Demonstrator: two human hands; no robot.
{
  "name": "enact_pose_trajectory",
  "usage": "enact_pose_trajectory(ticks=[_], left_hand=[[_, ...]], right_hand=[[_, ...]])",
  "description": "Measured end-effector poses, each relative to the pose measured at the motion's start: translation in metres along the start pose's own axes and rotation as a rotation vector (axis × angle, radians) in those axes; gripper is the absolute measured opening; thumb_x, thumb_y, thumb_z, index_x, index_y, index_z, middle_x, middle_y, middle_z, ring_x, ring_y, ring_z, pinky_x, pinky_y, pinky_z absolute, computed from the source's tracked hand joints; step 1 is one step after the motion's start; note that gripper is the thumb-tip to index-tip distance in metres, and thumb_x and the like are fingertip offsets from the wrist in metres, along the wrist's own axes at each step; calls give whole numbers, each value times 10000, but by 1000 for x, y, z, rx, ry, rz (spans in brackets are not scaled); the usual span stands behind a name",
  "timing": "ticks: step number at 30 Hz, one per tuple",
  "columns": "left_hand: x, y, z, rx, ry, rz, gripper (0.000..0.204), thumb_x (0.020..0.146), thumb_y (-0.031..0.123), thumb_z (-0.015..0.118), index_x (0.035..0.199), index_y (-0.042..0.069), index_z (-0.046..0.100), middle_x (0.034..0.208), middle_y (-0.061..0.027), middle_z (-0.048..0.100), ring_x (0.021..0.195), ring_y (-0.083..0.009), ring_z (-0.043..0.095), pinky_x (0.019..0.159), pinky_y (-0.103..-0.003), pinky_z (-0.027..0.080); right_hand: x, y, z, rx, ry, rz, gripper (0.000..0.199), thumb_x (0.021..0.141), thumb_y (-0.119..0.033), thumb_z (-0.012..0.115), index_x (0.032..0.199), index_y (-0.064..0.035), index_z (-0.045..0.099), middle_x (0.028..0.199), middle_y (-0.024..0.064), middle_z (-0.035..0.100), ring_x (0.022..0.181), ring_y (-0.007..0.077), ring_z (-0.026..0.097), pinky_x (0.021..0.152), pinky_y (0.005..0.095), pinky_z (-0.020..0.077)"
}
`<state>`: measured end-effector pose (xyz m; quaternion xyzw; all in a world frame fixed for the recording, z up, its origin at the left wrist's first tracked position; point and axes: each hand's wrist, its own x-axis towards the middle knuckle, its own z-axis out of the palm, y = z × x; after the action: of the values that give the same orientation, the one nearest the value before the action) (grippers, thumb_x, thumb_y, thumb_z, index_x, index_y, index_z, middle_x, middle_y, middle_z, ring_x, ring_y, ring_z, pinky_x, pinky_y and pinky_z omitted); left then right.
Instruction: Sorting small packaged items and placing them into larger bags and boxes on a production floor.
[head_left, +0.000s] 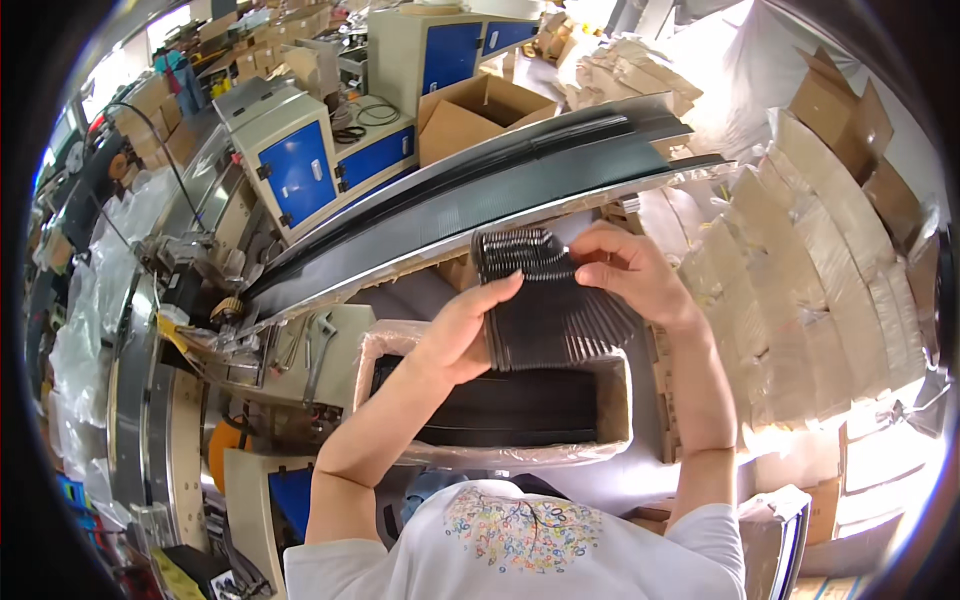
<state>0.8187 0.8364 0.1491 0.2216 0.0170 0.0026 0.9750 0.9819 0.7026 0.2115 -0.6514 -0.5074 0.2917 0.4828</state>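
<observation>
My left hand (467,325) and my right hand (627,272) hold a fanned stack of flat black sheets (545,300) between them. The left palm presses against the stack's left edge. The right hand's fingers grip its upper right edge. The stack hangs above an open cardboard box lined with clear plastic (615,420), which holds more black sheets (520,405) lying flat.
A long black conveyor belt (470,195) slopes from upper right to lower left behind the stack. Blue and cream machine cabinets (300,170) stand to the left. An open cardboard box (480,110) sits behind the belt. Wrapped bundles of flattened cartons (800,270) are piled at right.
</observation>
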Motion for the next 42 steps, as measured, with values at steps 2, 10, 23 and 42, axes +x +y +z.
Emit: enact_pose_trajectory(ticks=[2, 10, 23, 42], left_hand=[[16, 9, 12, 55, -20, 39, 370, 895, 227, 520, 1184, 0, 475, 1128, -117, 563, 1013, -230, 577, 897, -384, 470], [149, 67, 111, 37, -180, 113, 301, 798, -25, 530, 1094, -35, 481, 1059, -136, 573, 998, -263, 572, 921, -375, 457], [236, 58, 126, -31, -225, 49, 342, 715, -167, 478, 1029, -40, 519, 1128, -153, 535, 1038, -302, 542, 959, -429, 417], [-54, -30, -193, 1869, 1045, 859, 304, 850, 93, 531, 1127, -10, 457, 1047, -187, 509, 958, -330, 488, 843, -396, 402]], right_hand=[[2, -15, -14, -163, 40, -34, 209, 775, 0, 652, 977, 0, 599, 887, 0, 559, 793, 69, 529, 733, 213, 419], [61, -90, -133, -649, 315, -51, 319, 805, -289, 637, 936, 2, 624, 794, 16, 614, 689, 87, 560, 628, 219, 444], [109, -85, -167, -970, 254, 471, 552, 748, -513, 624, 892, 20, 645, 780, 83, 638, 699, 137, 583, 638, 260, 468], [100, -79, -152, -1184, 372, 395, 706, 602, -559, 701, 940, 57, 635, 878, 194, 642, 807, 260, 622, 722, 333, 482]])
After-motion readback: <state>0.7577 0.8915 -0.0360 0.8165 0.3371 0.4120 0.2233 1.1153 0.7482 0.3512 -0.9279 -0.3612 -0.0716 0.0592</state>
